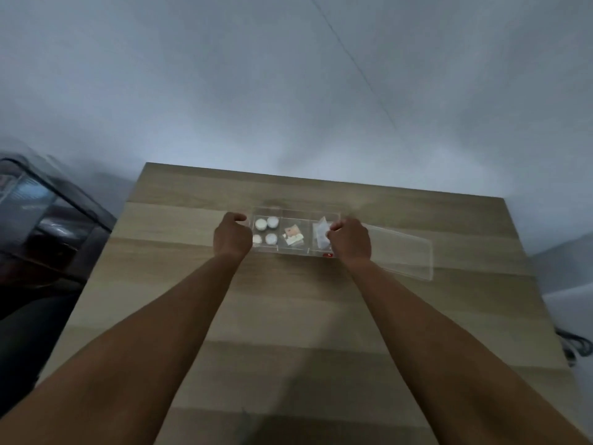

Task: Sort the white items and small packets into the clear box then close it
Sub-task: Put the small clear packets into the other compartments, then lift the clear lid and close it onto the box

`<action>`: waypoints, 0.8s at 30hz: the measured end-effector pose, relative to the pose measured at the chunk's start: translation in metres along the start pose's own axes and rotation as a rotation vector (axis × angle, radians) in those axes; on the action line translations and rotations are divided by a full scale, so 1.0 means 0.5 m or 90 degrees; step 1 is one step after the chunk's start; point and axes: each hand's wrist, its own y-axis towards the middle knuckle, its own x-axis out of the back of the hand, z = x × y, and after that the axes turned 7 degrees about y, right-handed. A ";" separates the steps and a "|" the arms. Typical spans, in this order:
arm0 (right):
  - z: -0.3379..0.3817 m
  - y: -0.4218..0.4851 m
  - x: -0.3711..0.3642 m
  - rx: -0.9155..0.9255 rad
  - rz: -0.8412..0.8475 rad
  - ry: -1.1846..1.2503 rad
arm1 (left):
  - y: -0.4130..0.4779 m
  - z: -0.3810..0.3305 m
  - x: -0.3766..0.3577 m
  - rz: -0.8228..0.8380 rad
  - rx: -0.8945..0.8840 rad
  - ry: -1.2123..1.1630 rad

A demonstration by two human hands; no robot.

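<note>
Sorting looks done: 4 white items point(266, 231) fill the left compartment of the clear box point(295, 250) mid-tabletop point(288, 316), packets point(293, 236) beside them. Left hand point(232, 236) and right hand point(349, 240), curled, grip its ends. The lid point(401, 255) lies right, unfitted.

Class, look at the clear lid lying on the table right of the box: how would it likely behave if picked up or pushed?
The clear lid looks like thin rigid plastic, so probably stiff and light. Lying flat on the smooth wooden table, it would likely slide easily when pushed. Its glossy surface may feel slippery.
</note>
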 end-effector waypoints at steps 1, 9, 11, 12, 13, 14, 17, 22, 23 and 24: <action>0.001 0.000 -0.006 0.010 0.000 -0.032 | 0.005 0.004 0.001 0.003 0.004 -0.002; -0.009 0.001 -0.030 0.096 0.016 -0.186 | 0.021 0.011 0.008 0.006 -0.011 0.034; -0.011 0.001 -0.030 0.113 0.014 -0.207 | 0.023 0.011 0.007 0.009 -0.010 0.036; -0.012 0.001 -0.028 0.124 0.013 -0.217 | 0.023 0.010 0.007 0.010 -0.010 0.036; -0.013 0.001 -0.026 0.134 0.011 -0.220 | 0.021 0.009 0.006 0.009 -0.012 0.039; -0.015 0.000 -0.023 0.143 0.009 -0.213 | 0.019 0.007 0.005 0.006 -0.016 0.047; -0.023 -0.001 -0.006 0.155 -0.013 -0.147 | 0.001 -0.007 0.002 -0.046 -0.039 0.108; -0.068 0.013 0.063 0.116 -0.112 -0.013 | -0.054 -0.071 -0.035 -0.110 -0.216 0.058; -0.082 0.018 0.079 0.104 -0.134 0.000 | -0.065 -0.088 -0.049 -0.087 -0.253 0.021; -0.098 0.022 0.097 0.087 -0.153 0.006 | -0.079 -0.104 -0.066 -0.054 -0.286 -0.009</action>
